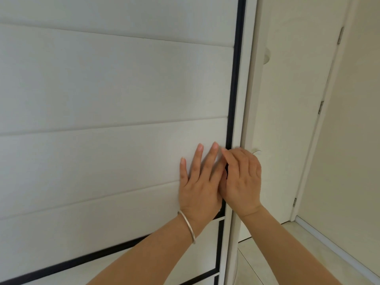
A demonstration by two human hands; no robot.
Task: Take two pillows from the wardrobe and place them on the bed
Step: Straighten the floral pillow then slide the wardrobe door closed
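A: Where are the hands?

B: Both are up against the wardrobe door (115,95), a white panelled front with grooves running across it and a black strip (234,89) down its right edge. The left hand (198,186) lies flat on the panel, palm to the surface, fingers spread and pointing up. A thin silver bangle (188,226) sits on that wrist.

A: And the right one?

B: The right hand (241,179) is just beside the left, touching it at the thumb side. Its fingers curl in toward the black strip at the door's edge, and the fingertips are blurred, so I cannot tell whether the grip has closed on the edge or only rests against it.

A: Any pillows?

B: None in view. The wardrobe door covers the whole left part of the picture, and nothing of the inside shows.

A: What's to the right?

B: A white frame post (242,112) next to the black strip, then a cream room door (296,112) with hinges down its right side, a pale wall (353,128) beyond it, and light floor tiles (273,256) at the bottom.
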